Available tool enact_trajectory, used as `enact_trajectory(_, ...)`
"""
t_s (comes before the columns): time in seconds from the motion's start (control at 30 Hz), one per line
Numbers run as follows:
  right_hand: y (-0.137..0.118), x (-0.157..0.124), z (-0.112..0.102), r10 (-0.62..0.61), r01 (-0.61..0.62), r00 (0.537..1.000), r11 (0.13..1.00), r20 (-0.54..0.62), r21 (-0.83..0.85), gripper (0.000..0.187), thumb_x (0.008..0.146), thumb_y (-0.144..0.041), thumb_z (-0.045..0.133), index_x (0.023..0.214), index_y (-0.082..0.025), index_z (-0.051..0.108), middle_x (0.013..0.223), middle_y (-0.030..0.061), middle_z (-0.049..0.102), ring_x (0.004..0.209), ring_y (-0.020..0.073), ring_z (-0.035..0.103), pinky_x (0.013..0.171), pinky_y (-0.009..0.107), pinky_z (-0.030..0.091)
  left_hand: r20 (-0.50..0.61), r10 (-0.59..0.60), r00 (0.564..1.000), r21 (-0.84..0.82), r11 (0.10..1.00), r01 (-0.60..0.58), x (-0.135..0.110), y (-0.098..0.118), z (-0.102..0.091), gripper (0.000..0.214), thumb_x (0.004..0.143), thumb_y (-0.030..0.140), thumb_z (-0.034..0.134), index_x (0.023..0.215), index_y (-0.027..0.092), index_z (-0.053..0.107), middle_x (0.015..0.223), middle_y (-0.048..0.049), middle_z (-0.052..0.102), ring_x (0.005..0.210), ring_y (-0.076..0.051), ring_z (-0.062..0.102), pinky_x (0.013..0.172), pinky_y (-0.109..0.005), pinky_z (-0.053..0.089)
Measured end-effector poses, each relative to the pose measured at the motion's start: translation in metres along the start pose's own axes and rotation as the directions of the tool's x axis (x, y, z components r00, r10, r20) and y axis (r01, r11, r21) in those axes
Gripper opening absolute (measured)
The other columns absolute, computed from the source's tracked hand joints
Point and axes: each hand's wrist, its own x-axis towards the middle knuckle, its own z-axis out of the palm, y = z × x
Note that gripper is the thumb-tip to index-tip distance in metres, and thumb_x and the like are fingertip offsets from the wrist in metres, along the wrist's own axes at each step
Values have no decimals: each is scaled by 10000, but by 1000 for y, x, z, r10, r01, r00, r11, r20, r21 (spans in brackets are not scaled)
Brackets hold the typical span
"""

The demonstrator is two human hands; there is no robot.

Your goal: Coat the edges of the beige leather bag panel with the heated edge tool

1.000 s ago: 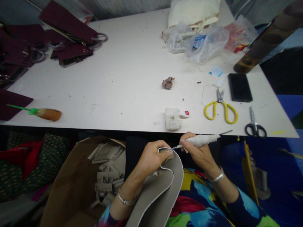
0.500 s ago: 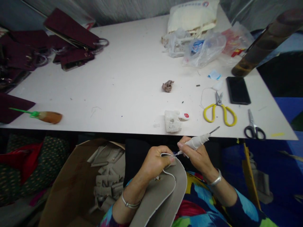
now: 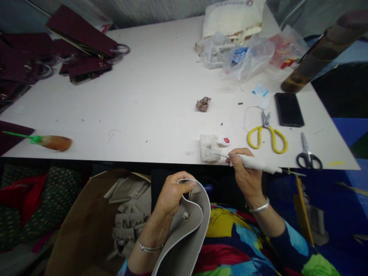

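Note:
Grey sheet material, like leather, forms a curved bag panel (image 3: 198,203), and its upper edge is pinched in my left hand (image 3: 172,193). The panel hangs down over the lap, with a small metal fitting on its inner face. My right hand (image 3: 247,172) grips an awl-like tool (image 3: 255,163) with a white-wrapped handle and a thin metal point at each end. Its left point lies at the edge of a rough white block (image 3: 209,147) on the table's front edge; whether it touches cannot be made out. The block has a white piece with a red mark (image 3: 224,141) beside it.
Yellow-handled scissors (image 3: 266,134), black-handled scissors (image 3: 309,155) and a phone (image 3: 289,109) lie on the right. A tall bottle (image 3: 319,53) stands behind. At left are maroon bags (image 3: 83,34) and a brown bottle with a green nozzle (image 3: 56,142). A cardboard box (image 3: 77,218) holds grey pieces.
My right hand has moved up and right, away from the panel's edge, and the tool now points left at the white block. My left hand has shifted left with the panel.

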Motion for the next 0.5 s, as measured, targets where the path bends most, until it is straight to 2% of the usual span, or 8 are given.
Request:
enact_trajectory(0.27, 1, 4, 2, -17, 20, 997, 999, 76, -45, 266, 1087, -439, 627, 946, -213, 641, 821, -4, 612, 776, 204, 591, 773, 323, 450, 44, -19, 999, 30, 999, 17, 1, 3, -4, 261, 581, 312, 870, 720, 128, 746, 684, -41, 695, 654, -155, 593, 683, -267, 461)
enact_trajectory(0.5, 0, 6, 5, -53, 60, 989, 997, 140, -50, 236, 1072, -406, 645, 929, -219, 651, 844, -3, 623, 767, 204, 580, 715, 311, 438, 70, -22, 997, 56, 998, 18, 1, 6, -4, 264, 590, 323, 880, 728, 129, 766, 713, -46, 708, 681, -161, 600, 711, -275, 463)
